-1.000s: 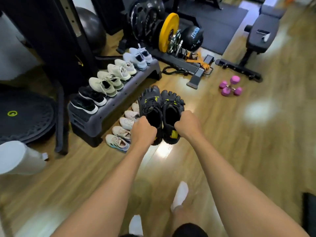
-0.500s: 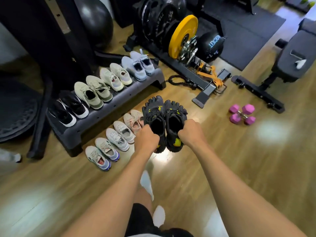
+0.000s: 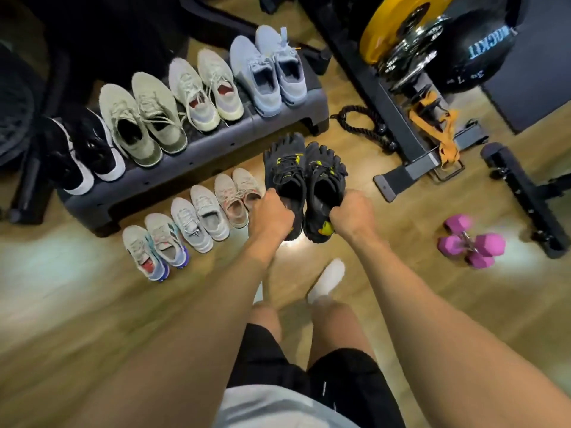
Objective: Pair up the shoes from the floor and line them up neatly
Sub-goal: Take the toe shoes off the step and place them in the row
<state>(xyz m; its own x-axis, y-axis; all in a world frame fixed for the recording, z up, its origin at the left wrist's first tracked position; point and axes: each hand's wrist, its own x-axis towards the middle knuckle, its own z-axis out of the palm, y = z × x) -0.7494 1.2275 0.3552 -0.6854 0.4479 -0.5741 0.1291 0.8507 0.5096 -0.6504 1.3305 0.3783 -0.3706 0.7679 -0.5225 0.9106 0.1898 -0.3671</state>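
1. One head-worn camera looks steeply down and forward from standing height.
2. It faces the wooden floor (image 3: 92, 304) and the shoe step (image 3: 216, 149).
3. Both forearms fill the near foreground; edges blur.

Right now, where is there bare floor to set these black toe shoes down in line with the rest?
Bare wood lies at the right end of the floor row, bordered by the pink pair, the step platform behind and the rope further right. The black toe shoes hover there. The platform top is crowded with four pairs.
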